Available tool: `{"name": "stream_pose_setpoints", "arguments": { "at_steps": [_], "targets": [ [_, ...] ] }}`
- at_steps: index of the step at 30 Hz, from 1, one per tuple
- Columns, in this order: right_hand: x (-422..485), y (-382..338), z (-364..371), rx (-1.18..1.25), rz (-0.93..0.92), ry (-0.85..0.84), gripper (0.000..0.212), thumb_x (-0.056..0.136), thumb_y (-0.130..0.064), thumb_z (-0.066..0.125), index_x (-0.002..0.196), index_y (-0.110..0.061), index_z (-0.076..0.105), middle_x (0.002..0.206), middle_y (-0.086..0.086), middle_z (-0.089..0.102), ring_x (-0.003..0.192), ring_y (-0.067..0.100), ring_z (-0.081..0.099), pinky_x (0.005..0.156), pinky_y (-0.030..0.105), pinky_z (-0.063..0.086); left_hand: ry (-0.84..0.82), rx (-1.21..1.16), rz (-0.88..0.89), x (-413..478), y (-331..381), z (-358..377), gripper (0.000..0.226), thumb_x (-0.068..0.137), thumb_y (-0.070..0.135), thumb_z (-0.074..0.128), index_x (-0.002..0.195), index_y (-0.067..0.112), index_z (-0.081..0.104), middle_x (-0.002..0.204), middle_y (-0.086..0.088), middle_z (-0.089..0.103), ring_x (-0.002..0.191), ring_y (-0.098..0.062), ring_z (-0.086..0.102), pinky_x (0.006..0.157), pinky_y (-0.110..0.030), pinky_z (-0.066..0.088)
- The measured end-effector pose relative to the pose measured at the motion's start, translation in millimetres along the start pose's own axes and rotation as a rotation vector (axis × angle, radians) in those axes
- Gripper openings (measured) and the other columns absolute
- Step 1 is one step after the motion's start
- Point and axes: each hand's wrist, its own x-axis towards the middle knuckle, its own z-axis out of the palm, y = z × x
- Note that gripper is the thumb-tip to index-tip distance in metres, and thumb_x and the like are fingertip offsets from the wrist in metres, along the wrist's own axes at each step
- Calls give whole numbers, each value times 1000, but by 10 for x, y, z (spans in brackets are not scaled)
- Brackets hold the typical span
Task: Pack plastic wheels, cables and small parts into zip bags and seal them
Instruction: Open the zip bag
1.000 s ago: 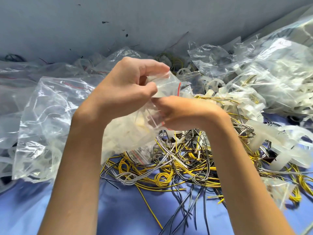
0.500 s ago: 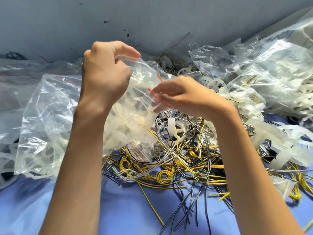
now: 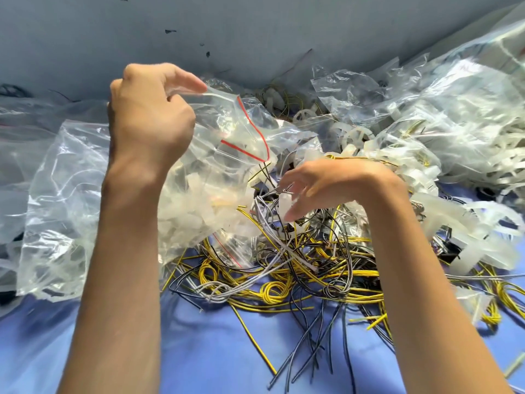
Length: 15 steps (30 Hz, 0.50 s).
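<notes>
A: Obs. Left hand [image 3: 150, 115] raised, thumb and forefinger pinching the top rim of the clear plastic zip bag with the red stripe at its mouth [image 3: 227, 129]. The bag hangs from that pinch above the blue counter [image 3: 199, 351]. Its mouth gapes toward the right, unsealed.

B: Contents?

A: Translucent white plastic pieces [image 3: 193, 214] in the lower part (count not readable through the film). No cable inside that I can make out.

B: Right hand?

A: Right hand [image 3: 341, 183] low, just beside the bag mouth, fingers spread and loosely bent over the tangle of yellow, black and grey cables [image 3: 284, 282]. A small white plastic part [image 3: 285, 201] stands just under the fingertips. No grip on it is evident; there is blur there.

B: Step, then?

A: Judged: filling, part-way on this bag. Sealing not begun.

B: Next move needs?

A: Fingers closing on one part or one cable bundle without dragging the whole tangle. Then a short lift to the mouth, which the left hand must hold wide. Loose white plastic wheels [image 3: 355, 136] lie near, behind.
</notes>
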Motion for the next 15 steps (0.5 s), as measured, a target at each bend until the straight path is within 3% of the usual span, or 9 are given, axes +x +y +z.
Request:
{"name": "stream_pose_setpoints", "arguments": {
  "at_steps": [3, 5, 7, 11, 15],
  "targets": [
    [64, -38, 41, 14, -32, 21, 68, 80, -51, 67, 140, -37, 39, 133, -6, 54, 109, 13, 54, 81, 27, 39, -43, -12, -5, 8, -5, 21, 48, 73, 4, 38, 95, 27, 73, 72, 2, 65, 85, -15, 61, 75, -22, 49],
    [102, -60, 66, -15, -46, 64, 76, 81, -50, 67, 145, -39, 28, 137, -5, 52, 117, 16, 52, 83, 25, 38, -66, -6, -9, 15, -17, 43, 44, 76, 5, 41, 94, 30, 73, 83, 9, 66, 89, -15, 64, 79, -17, 46],
    [143, -96, 102, -10, -72, 123, 79, 82, -46, 68, 147, -37, 24, 134, -4, 55, 112, 14, 54, 80, 23, 39, -71, -7, -11, 25, -31, 57, 41, 79, 6, 43, 95, 30, 73, 93, 5, 71, 94, -15, 65, 84, -18, 46],
    [201, -153, 152, 8, -128, 185, 56, 82, -39, 69, 134, -34, 49, 114, -8, 63, 85, 8, 49, 58, 18, 37, -81, -16, -13, 26, -45, 87, 39, 80, 8, 44, 93, 32, 72, 104, 1, 72, 102, -13, 64, 91, -22, 48],
    [245, -141, 181, 66, -194, 261, 22, 82, -23, 71, 104, -27, 71, 100, -1, 71, 81, 10, 59, 64, 22, 45, -103, -6, -26, 19, -57, 125, 36, 81, 8, 46, 91, 32, 72, 108, 2, 71, 105, -12, 62, 93, -23, 47]
  ]
}}
